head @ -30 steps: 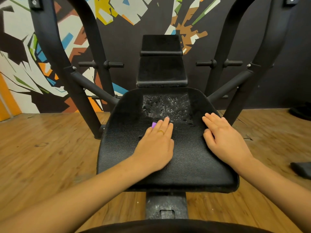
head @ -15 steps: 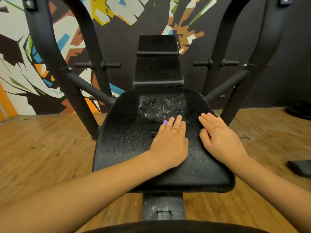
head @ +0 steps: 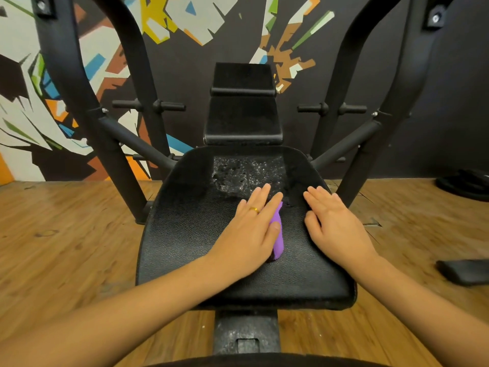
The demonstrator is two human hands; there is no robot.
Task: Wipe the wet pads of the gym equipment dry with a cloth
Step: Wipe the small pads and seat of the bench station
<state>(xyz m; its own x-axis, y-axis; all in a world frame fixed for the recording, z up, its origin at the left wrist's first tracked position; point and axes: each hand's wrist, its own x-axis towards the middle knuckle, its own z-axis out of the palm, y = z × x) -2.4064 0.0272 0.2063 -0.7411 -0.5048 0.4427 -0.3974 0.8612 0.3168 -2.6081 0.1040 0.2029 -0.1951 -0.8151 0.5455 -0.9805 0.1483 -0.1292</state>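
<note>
A black seat pad (head: 185, 234) of a gym machine lies in front of me, with a patch of water drops (head: 243, 173) across its far middle. My left hand (head: 251, 231) presses flat on a purple cloth (head: 277, 235) at the pad's centre, just below the wet patch; only the cloth's right edge shows beside my thumb. My right hand (head: 333, 223) rests flat with straight fingers on the pad's right side. A black back pad (head: 242, 112) stands upright behind the seat.
Black frame tubes (head: 79, 102) rise on both sides, with a second tube (head: 391, 102) at right. Wooden floor (head: 66, 247) surrounds the machine. A dark flat object (head: 463, 271) lies on the floor at right. The machine's base post (head: 246, 332) is below the seat.
My left hand slid the cloth rightward across the seat pad toward my right hand, and more purple cloth now shows beside the thumb. My right hand stayed in place.
</note>
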